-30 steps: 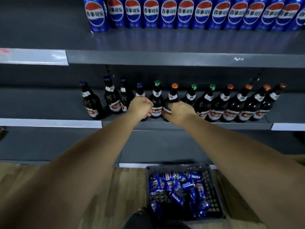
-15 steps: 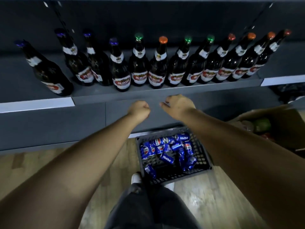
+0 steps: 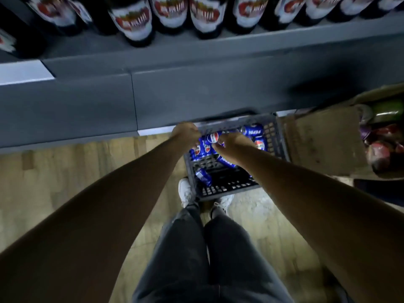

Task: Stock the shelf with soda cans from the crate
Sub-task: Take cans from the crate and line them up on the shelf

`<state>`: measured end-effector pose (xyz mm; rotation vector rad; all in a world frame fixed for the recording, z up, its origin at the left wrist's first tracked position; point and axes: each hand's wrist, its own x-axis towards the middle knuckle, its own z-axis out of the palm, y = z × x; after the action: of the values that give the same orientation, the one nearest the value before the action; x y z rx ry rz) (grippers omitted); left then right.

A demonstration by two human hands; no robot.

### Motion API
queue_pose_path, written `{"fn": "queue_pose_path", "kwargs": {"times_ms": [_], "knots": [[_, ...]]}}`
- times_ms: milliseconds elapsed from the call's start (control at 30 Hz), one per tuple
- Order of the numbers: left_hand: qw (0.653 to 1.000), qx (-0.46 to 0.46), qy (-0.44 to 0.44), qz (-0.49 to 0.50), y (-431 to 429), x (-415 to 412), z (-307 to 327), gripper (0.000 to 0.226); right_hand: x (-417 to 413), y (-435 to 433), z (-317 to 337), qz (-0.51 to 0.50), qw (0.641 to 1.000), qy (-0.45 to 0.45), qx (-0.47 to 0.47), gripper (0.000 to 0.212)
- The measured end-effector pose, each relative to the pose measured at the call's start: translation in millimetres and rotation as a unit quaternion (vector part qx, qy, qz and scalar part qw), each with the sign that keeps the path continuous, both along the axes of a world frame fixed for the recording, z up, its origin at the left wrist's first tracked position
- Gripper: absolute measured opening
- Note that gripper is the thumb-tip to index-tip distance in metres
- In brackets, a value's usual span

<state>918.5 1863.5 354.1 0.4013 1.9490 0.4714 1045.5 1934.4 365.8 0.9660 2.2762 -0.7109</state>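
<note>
Left hand [image 3: 185, 134], right hand [image 3: 232, 146] down among crate [image 3: 220, 189] cans [image 3: 253, 130]; whether fingers grip, unclear

"PEPSI" in white letters reads on a blue can [image 3: 253, 130], upper right of the crate [image 3: 220, 191], frame centre. The round red-white-blue Pepsi logo shows on a second can [image 3: 213, 137] and a third can [image 3: 259, 145]. Bottles [image 3: 133, 20] along the top edge: white labels, red lettering, too blurred to read.
</note>
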Motion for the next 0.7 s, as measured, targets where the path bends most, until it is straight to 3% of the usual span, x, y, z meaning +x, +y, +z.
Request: {"fn": "queue_pose_path", "kwargs": {"times_ms": [133,267,367,467,567,700], "knots": [[0.991,-0.081,-0.083,0.069,-8,9,-32,0.028,18,5,-43,-0.008,0.999,-0.021,-0.042,0.036],[0.972,-0.128,-0.148,0.129,-20,18,-69,0.02,37,16,-87,-0.06,0.994,-0.051,-0.082,0.031],[0.952,-0.123,-0.198,0.198,-27,26,-97,0.024,56,21,-119,-0.183,0.971,-0.055,-0.146,0.024],[0.932,-0.124,-0.226,0.254,-31,38,-128,0.021,74,22,-153,-0.365,0.904,-0.062,-0.213,0.018],[0.933,-0.155,-0.214,0.243,-35,53,-163,0.03,89,20,-188,-0.424,0.873,-0.098,-0.221,0.02],[0.941,-0.219,-0.201,0.162,-40,73,-214,0.032,99,6,-231,-0.392,0.858,-0.152,-0.296,0.027]]}}
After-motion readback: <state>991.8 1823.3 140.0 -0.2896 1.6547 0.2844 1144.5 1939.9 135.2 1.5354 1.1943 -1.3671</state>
